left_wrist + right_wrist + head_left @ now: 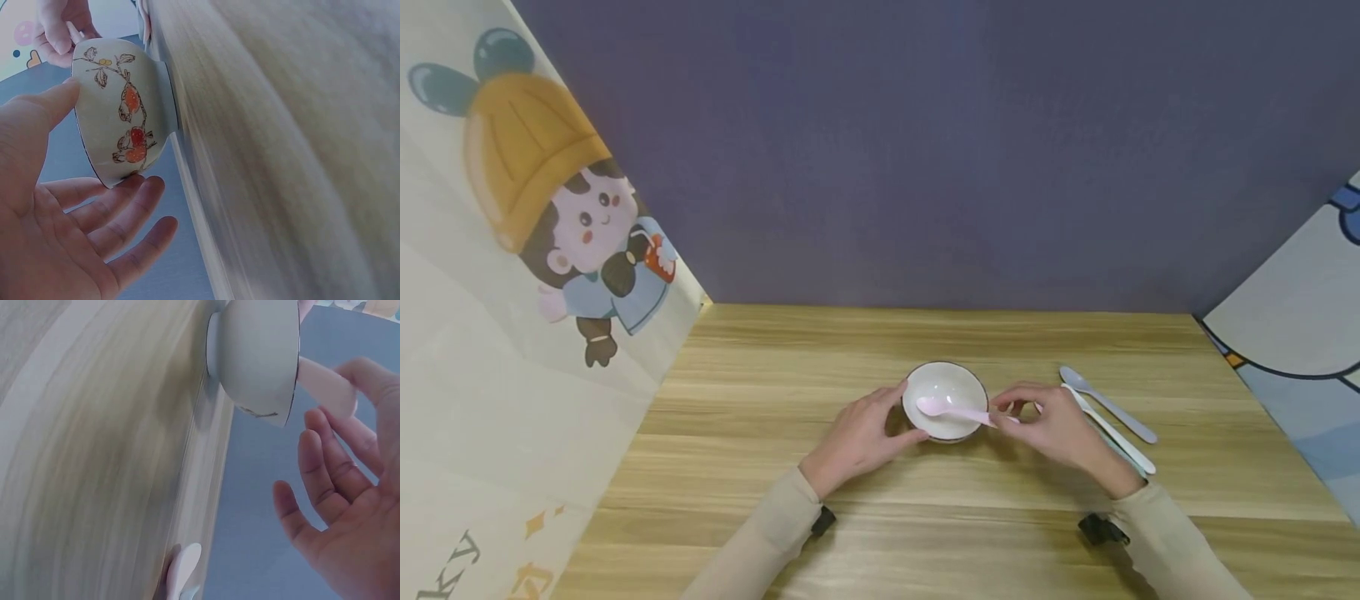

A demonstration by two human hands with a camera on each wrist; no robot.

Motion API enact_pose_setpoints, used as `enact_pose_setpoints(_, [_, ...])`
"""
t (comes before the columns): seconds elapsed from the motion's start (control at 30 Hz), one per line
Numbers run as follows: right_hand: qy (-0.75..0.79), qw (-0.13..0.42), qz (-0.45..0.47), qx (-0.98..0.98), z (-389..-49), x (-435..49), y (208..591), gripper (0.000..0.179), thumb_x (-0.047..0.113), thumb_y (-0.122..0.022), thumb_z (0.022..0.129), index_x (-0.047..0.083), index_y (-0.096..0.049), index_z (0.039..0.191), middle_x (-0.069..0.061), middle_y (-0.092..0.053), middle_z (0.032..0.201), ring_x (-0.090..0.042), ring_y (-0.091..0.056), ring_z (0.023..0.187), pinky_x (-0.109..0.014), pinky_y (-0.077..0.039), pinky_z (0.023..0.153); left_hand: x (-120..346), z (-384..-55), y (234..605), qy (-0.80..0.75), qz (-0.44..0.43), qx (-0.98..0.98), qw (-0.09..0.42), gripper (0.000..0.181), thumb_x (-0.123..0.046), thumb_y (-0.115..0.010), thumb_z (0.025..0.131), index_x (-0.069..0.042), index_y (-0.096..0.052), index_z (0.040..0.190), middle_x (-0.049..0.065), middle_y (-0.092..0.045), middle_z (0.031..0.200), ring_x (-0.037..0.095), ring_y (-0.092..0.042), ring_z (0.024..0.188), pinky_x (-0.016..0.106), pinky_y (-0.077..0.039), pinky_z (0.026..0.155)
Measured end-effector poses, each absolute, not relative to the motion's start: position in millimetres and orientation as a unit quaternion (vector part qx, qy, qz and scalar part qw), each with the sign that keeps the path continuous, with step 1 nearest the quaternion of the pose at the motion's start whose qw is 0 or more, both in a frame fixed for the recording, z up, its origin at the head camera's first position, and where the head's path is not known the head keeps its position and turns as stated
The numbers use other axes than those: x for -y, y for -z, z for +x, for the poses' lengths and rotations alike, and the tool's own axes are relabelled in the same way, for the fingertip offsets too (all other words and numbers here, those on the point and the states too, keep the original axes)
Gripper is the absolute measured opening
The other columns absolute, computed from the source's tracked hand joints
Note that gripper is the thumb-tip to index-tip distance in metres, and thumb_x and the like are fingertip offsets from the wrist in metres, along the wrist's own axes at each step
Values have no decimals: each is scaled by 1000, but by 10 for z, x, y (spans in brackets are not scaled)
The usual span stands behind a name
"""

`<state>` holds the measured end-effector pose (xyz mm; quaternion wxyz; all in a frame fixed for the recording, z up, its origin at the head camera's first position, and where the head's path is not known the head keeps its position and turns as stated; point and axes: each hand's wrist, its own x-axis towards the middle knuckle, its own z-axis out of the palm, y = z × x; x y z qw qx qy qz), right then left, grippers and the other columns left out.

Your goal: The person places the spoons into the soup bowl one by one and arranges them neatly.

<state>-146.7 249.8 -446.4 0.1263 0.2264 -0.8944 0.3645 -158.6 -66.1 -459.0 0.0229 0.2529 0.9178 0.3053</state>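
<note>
A white bowl (964,382) with a dark rim stands upright on the wooden table, orange fruit painted on its outer wall (103,125). My left hand (867,433) holds it from the left, thumb on one side of the rim and fingers against the other. From the right, my right hand (1051,423) pinches the handle of a pale pink spoon (964,412) between thumb and index finger. The spoon's head lies inside the bowl, and its handle (328,387) passes over the rim. The other right-hand fingers are loosely bent, touching nothing.
Right of my right hand lie a grey-blue spoon (1108,404), a white spoon (1116,432) and a greenish one, mostly hidden beside the white one. A dark panel (925,167) rises behind the wooden table (760,375). Printed cloths (475,375) flank it on both sides.
</note>
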Motion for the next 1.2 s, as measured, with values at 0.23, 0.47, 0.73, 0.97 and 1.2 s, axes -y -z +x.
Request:
enact_pose_setpoints(0.23, [-369,113,178,905,-1444,-2605,4429,7,15,-85,91,17,-85,98,10,-78,92,0,-66,79,-28,-53,71,663,-1588,4597,-306,252,-918,21,89,-61,-72,96,-14,-41,165,13,-59,156,32,-60,142,53,-51,116])
enact_pose_setpoints(0.47, [-378,89,131,912,-1412,-2729,4407,6,21,-82,95,19,-84,100,6,-79,98,-1,-66,83,-26,-54,74,659,-1579,4580,-303,251,-919,25,89,-62,-71,97,-13,-41,165,14,-59,156,33,-59,143,53,-51,116])
enact_pose_setpoints(0.73, [-379,100,115,913,-1395,-2834,4431,10,18,-80,97,11,-84,103,0,-81,101,0,-67,82,-23,-56,68,657,-1583,4583,-302,253,-919,26,89,-61,-71,97,-13,-41,165,12,-59,156,31,-59,143,51,-51,117])
enact_pose_setpoints(0.97, [-386,106,109,910,-1379,-2918,4475,8,15,-81,95,11,-83,102,1,-81,96,3,-68,85,-20,-58,74,661,-1581,4587,-304,252,-918,23,88,-61,-72,97,-12,-42,164,11,-60,155,30,-60,142,49,-52,116])
enact_pose_setpoints(1.2, [-372,96,96,918,-1366,-3007,4476,15,22,-81,96,13,-83,108,1,-81,99,3,-68,87,-22,-57,76,656,-1590,4590,-300,251,-920,22,89,-62,-71,97,-11,-42,164,12,-60,155,31,-60,142,50,-52,116])
